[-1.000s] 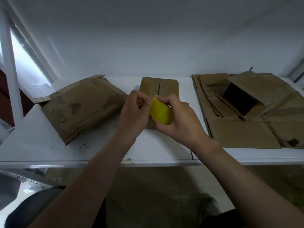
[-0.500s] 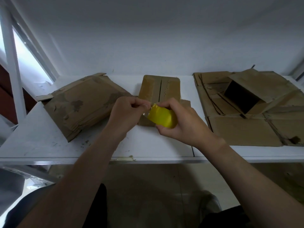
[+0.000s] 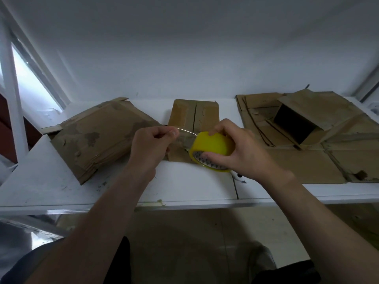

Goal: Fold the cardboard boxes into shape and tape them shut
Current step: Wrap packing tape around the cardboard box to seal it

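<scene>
My right hand (image 3: pixel 240 152) grips a yellow tape roll (image 3: pixel 211 145), thumb inside its core. My left hand (image 3: pixel 151 148) pinches the free end of the clear tape strip (image 3: pixel 185 135), which stretches from the roll to my fingers. Both hands hover just above a small folded cardboard box (image 3: pixel 194 114) at the middle of the white table (image 3: pixel 51 187); its two top flaps meet along a dark centre seam. The box's near part is hidden behind my hands.
A stack of flattened cardboard (image 3: pixel 98 138) lies at the left. At the right, flat cardboard sheets (image 3: pixel 307 167) carry a partly opened box (image 3: pixel 297 124). A white wall stands behind, a window frame (image 3: pixel 12 83) at the far left. The table's front edge is near my forearms.
My left hand has pulled the tape end away to the left, so a clear strip now spans between the hands. Both hands have dropped slightly and the roll has tilted.
</scene>
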Action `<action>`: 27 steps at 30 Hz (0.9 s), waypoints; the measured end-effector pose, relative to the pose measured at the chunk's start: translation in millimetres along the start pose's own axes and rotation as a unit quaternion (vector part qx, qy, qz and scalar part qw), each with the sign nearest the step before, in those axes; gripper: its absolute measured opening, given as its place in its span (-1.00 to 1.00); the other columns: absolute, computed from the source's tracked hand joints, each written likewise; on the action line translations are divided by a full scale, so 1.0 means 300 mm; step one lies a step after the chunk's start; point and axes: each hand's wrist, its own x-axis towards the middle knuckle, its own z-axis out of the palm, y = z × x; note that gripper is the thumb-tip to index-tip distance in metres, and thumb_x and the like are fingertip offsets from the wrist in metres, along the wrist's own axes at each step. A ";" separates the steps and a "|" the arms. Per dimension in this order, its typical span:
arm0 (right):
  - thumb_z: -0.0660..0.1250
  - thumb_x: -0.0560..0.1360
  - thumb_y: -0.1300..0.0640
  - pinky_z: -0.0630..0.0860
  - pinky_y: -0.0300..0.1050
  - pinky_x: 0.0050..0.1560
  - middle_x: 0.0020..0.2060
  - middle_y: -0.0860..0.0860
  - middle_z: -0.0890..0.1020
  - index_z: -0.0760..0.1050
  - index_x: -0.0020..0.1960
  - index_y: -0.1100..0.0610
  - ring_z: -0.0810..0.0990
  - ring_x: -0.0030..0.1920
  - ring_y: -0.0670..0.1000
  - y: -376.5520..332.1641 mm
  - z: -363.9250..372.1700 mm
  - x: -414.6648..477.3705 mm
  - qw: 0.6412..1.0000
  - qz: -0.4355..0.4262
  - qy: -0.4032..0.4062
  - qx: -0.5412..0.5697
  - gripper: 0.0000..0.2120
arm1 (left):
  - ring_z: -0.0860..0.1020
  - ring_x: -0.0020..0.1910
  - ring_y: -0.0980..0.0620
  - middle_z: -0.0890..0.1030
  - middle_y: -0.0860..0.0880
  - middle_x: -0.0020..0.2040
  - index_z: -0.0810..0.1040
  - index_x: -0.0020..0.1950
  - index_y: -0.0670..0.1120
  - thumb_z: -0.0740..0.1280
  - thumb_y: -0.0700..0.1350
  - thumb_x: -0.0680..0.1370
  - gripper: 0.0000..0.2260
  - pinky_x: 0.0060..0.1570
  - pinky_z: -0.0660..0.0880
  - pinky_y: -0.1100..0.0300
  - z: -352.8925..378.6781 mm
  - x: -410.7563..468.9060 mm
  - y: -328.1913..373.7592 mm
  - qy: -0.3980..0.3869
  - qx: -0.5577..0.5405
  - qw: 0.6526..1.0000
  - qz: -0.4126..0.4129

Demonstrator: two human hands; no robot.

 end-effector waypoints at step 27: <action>0.56 0.40 -0.10 0.58 0.02 -0.18 -0.09 -0.06 0.60 0.69 0.11 -0.06 0.57 -0.12 -0.04 0.227 -0.124 0.026 0.988 -0.006 -0.037 -0.148 -0.69 | 0.48 -0.25 0.09 0.57 -0.01 -0.20 0.68 -0.01 0.01 0.44 -0.12 0.58 -0.95 -0.27 0.50 0.20 -0.059 0.123 -0.140 0.085 -0.105 0.984 -0.121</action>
